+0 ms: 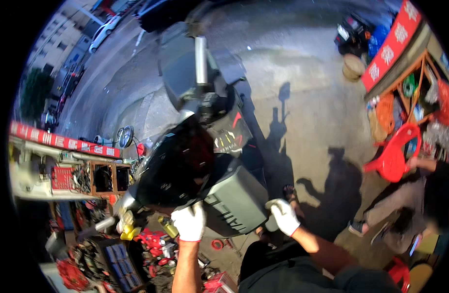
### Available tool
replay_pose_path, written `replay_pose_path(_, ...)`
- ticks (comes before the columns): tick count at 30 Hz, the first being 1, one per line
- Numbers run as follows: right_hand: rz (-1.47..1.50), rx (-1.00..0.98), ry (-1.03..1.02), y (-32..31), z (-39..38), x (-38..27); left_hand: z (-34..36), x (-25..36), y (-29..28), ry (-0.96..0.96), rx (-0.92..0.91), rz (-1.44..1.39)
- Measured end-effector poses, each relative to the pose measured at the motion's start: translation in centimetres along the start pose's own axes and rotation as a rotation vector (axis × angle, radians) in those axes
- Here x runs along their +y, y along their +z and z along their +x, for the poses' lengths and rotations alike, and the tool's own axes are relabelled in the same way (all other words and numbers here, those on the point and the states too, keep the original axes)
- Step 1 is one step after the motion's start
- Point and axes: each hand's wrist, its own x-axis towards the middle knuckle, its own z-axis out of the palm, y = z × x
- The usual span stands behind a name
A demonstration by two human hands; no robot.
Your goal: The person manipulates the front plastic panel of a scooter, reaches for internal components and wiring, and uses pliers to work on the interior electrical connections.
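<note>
Nearest the camera, wears dark clothing [292, 276] and, past it, sets the white-gloved left hand [190, 222] against the near edge of a glossy black panel [175, 168] and the white-gloved right hand [284, 218], with bent fingers, at the right corner of a grey lettered panel [241, 195]. Has the grey lettered panel between both hands and reaching ahead of them, the black panel beyond the left one. Cannot distinguish, for either of the hands, a firm grip from a mere touch.
</note>
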Motion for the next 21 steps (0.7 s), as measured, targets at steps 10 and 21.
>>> replay_pose_path(10, 0.119, 0.025, 0.195, -5.0, 12.9, 12.0, -0.4, 0.1, 4.3, -0.778, 0.174, -0.378)
replay_pose_path(21, 0.105, -0.101, -0.200, 3.9, 22.0, 5.8, -1.6, -3.6, 5.3, -0.503, 0.346, -0.271)
